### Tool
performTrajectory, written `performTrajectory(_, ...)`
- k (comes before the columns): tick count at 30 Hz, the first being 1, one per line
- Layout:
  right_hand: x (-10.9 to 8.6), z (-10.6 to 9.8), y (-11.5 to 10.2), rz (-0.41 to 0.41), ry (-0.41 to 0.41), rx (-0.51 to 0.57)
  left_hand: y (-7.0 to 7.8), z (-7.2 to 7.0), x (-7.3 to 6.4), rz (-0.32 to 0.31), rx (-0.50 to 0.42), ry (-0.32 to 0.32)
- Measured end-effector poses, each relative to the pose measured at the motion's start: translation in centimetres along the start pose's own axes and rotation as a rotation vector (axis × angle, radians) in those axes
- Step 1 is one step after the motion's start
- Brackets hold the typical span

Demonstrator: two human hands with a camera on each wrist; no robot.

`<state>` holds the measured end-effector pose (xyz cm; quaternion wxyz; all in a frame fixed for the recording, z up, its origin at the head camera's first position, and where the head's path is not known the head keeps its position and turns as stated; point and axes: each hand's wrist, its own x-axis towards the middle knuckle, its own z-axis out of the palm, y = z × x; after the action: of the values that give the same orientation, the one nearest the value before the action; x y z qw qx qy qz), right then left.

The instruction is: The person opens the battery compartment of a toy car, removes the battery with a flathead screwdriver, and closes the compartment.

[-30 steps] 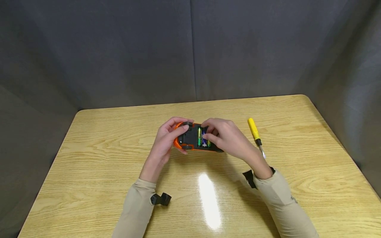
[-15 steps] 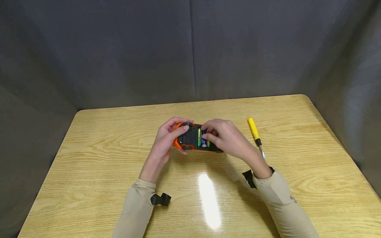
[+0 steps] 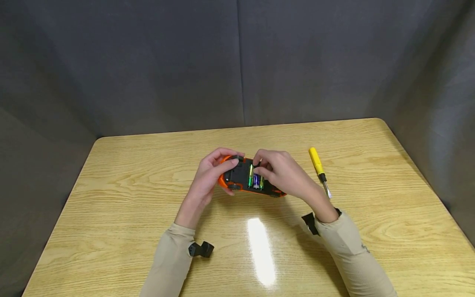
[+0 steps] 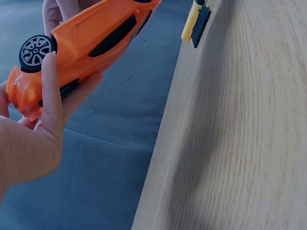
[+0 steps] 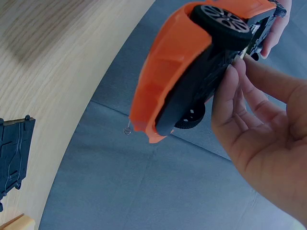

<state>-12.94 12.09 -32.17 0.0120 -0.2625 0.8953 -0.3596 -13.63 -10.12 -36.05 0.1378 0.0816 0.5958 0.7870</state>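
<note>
An orange toy car (image 3: 238,177) is held upside down above the table, its black underside toward the head camera. My left hand (image 3: 205,175) grips one end, with the thumb over the underside near a wheel (image 4: 36,51). In the open battery compartment lie a green battery (image 3: 250,176), a purple-blue battery (image 3: 256,181) and another green battery (image 3: 262,183), partly hidden by my right hand (image 3: 280,167). The right thumb and index finger pinch at the purple-blue battery's upper end. The right wrist view shows those fingertips against the underside, their contact partly hidden.
A screwdriver (image 3: 316,161) with a yellow handle lies on the wooden table (image 3: 141,185), right of the hands. A black plastic cover (image 5: 15,153) shows at the left of the right wrist view. Dark fabric (image 3: 167,70) stands behind the table.
The toy car has tilted, its right end dropping slightly toward me and shifting a little right. My left hand has moved slightly with it. The right fingers stay at the batteries.
</note>
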Motion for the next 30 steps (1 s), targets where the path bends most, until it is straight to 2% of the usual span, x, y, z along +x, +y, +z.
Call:
performTrajectory(22,0.03,0.21,0.44,0.018,0.009,0.030,-0.06,0.17,0.01,-0.017,0.029,-0.022)
performTrajectory(30,0.04,-0.01,0.36,0.035,0.028,0.083,-0.09,0.04,0.00,-0.024,0.026,-0.014)
